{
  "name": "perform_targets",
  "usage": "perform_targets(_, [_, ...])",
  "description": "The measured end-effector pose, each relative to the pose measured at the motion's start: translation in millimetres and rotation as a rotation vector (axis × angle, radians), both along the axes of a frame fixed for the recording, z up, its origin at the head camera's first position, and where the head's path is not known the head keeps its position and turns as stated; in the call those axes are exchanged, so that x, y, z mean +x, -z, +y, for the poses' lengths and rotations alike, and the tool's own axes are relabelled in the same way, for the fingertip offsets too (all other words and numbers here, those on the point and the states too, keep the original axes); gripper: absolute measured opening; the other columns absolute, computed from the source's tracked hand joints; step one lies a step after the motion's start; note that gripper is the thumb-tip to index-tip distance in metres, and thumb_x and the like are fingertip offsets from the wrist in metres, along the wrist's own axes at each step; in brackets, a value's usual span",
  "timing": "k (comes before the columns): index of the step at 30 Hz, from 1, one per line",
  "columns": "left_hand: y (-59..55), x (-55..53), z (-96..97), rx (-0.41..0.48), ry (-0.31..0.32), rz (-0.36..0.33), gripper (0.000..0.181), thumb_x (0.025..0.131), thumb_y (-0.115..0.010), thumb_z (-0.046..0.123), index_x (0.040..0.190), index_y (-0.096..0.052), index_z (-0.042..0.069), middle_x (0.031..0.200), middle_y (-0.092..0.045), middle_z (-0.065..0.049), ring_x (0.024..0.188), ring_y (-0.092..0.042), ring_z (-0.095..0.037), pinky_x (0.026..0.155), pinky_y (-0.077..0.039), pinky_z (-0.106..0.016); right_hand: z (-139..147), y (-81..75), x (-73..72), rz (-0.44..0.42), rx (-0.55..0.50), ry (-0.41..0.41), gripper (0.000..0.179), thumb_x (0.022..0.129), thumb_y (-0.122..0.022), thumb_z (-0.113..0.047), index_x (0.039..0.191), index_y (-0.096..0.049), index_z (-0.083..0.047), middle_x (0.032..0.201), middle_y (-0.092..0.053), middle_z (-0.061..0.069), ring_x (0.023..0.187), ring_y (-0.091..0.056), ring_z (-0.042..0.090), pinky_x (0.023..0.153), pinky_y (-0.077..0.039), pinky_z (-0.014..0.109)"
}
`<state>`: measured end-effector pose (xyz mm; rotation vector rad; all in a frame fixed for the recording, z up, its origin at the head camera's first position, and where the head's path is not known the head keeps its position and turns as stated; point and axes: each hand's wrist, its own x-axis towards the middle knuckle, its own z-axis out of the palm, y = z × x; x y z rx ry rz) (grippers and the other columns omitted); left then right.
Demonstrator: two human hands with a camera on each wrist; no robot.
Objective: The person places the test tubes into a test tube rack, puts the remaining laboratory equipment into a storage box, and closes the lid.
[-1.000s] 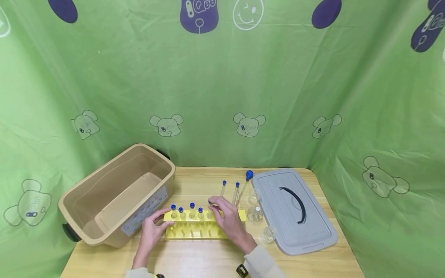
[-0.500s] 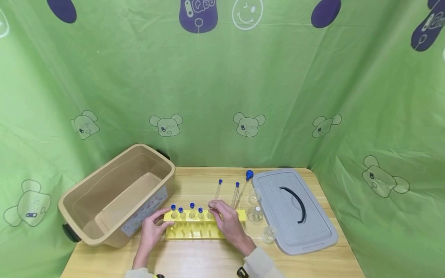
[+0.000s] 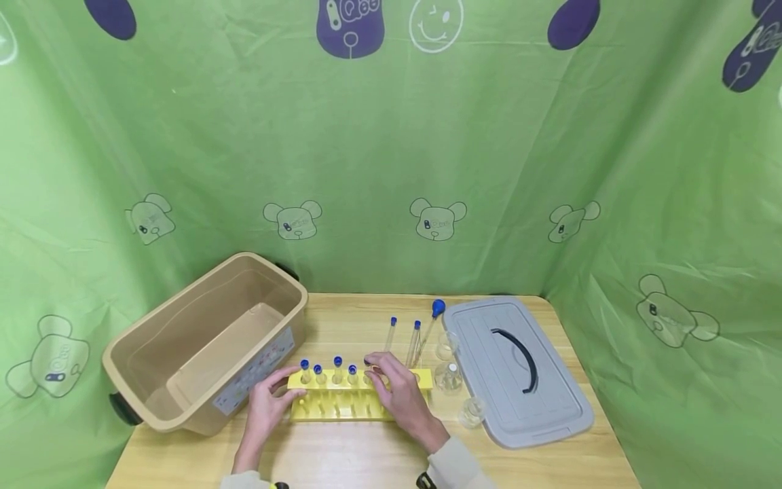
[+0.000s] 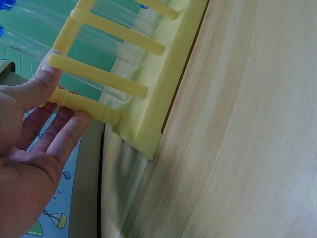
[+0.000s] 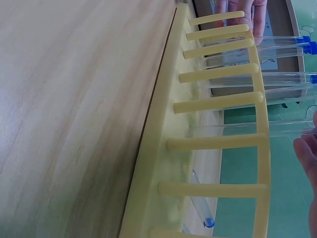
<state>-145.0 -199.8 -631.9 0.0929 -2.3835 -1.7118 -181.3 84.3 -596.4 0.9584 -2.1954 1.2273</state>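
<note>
Looks like you're in a curtained-off booth, green cartoon-print sheets (image 3: 366, 136) hanging behind and either side of your wooden counter (image 3: 348, 454).

Worktop (image 3: 345, 451) carries: tan bin (image 3: 183, 333) beside left grip (image 3: 269, 401); capped tubes (image 3: 414, 341) beyond right grip (image 3: 403, 395); yellow rack (image 3: 345, 405) at both grips; glassware (image 3: 449, 379), grey lid (image 3: 501, 380) rightward.

The long plastic tube rack (image 3: 330, 388) was yellow; its thin see-through tubes (image 5: 282, 78) had blue caps (image 3: 338, 360). The big tan plastic box (image 3: 208, 319) had black handles (image 3: 125, 409) and a pale blue sticker (image 3: 255, 370) with little pictures (image 4: 59, 219). The flat grey plastic lid (image 3: 482, 360) had a curved black handle (image 3: 523, 350). Purple shapes (image 3: 350, 37) and round-eared faces (image 3: 438, 221) dotted the green cloth wall (image 3: 366, 136). The wooden table (image 3: 342, 451) was light brown and streaky.
</note>
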Motion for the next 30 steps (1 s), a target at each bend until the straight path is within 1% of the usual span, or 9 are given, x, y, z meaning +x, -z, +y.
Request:
perform_targets(4, [0.4,0.2,0.0,0.007,0.0,0.013,0.05,0.071,-0.087,-0.006,0.119,-0.073,0.0,0.124,-0.07,-0.02,0.109,-0.069,-0.041,0.093,-0.059,-0.033,-0.3,-0.7,0.1,0.008,0.015,0.011,0.031,0.09,-0.072,0.004,0.12,-0.065,0.001,0.116,-0.069,0.011,0.097,-0.072,0.022,0.086,-0.059,0.017])
perform_targets(8, [0.6,0.6,-0.2,0.005,-0.003,0.017,0.05,0.071,-0.087,-0.006,0.119,-0.073,0.0,0.124,-0.07,-0.019,0.109,-0.069,-0.041,0.093,-0.06,-0.033,-0.2,-5.4,1.0,0.018,0.025,0.02,0.032,0.091,-0.072,0.001,0.123,-0.065,0.0,0.117,-0.069,0.011,0.099,-0.072,0.023,0.086,-0.061,0.023])
perform_targets(12, [0.2,0.6,0.1,0.005,-0.001,0.014,0.051,0.071,-0.087,-0.007,0.119,-0.073,0.0,0.124,-0.07,-0.02,0.109,-0.069,-0.042,0.093,-0.059,-0.036,2.1,-17.3,0.4,0.035,0.027,0.052,0.031,0.095,-0.069,-0.002,0.125,-0.065,0.001,0.12,-0.07,0.011,0.104,-0.071,0.026,0.094,-0.06,0.03])
perform_targets(15, [-0.1,0.2,0.3,0.001,-0.002,0.016,0.051,0.071,-0.087,-0.006,0.119,-0.073,0.0,0.124,-0.07,-0.02,0.109,-0.069,-0.042,0.095,-0.058,-0.039,5.6,-30.3,-5.0,0.017,-0.004,0.089,0.028,0.098,-0.065,-0.002,0.126,-0.065,0.0,0.121,-0.07,0.012,0.108,-0.07,0.028,0.099,-0.058,0.032])
perform_targets(18, [-0.4,-0.8,0.0,-0.006,-0.002,0.017,0.05,0.071,-0.087,-0.005,0.119,-0.073,0.0,0.124,-0.07,-0.02,0.108,-0.069,-0.042,0.095,-0.058,-0.042,9.7,-44.1,-16.5,0.001,-0.036,0.125,0.026,0.1,-0.062,-0.003,0.126,-0.065,0.002,0.121,-0.07,0.013,0.107,-0.069,0.027,0.097,-0.059,0.033])
perform_targets(21, [-0.7,-0.6,-0.2,-0.006,0.0,0.012,0.05,0.071,-0.087,-0.004,0.119,-0.073,0.001,0.125,-0.07,-0.02,0.109,-0.069,-0.043,0.095,-0.058,-0.043,12.9,-57.7,-31.9,0.027,-0.049,0.157,0.024,0.101,-0.061,-0.003,0.124,-0.065,0.004,0.117,-0.07,0.012,0.105,-0.068,0.026,0.094,-0.061,0.035])
perform_targets(25, [-0.4,0.0,0.1,-0.008,-0.009,0.012,0.05,0.07,-0.088,-0.004,0.118,-0.073,0.001,0.123,-0.071,-0.02,0.108,-0.069,-0.043,0.092,-0.06,-0.039,14.4,-72.8,-55.2,0.054,-0.052,0.192,0.023,0.101,-0.061,-0.003,0.122,-0.066,0.003,0.116,-0.07,0.013,0.106,-0.068,0.027,0.094,-0.061,0.04])
perform_targets(27, [0.0,0.3,0.7,-0.015,-0.01,0.023,0.05,0.07,-0.088,-0.004,0.117,-0.074,0.001,0.122,-0.071,-0.02,0.107,-0.069,-0.043,0.091,-0.061,-0.038,14.5,-78.1,-67.0,0.034,-0.033,0.218,0.023,0.1,-0.061,-0.002,0.122,-0.066,0.002,0.117,-0.069,0.014,0.106,-0.067,0.028,0.093,-0.061,0.04])
perform_targets(30, [0.2,0.0,1.4,-0.018,-0.005,0.031,0.05,0.07,-0.088,-0.004,0.117,-0.074,0.001,0.122,-0.071,-0.02,0.106,-0.07,-0.043,0.091,-0.061,-0.038,14.9,-82.0,-83.5,-0.042,0.03,0.264,0.024,0.098,-0.063,0.0,0.122,-0.065,0.002,0.117,-0.068,0.016,0.104,-0.067,0.031,0.091,-0.062,0.042])
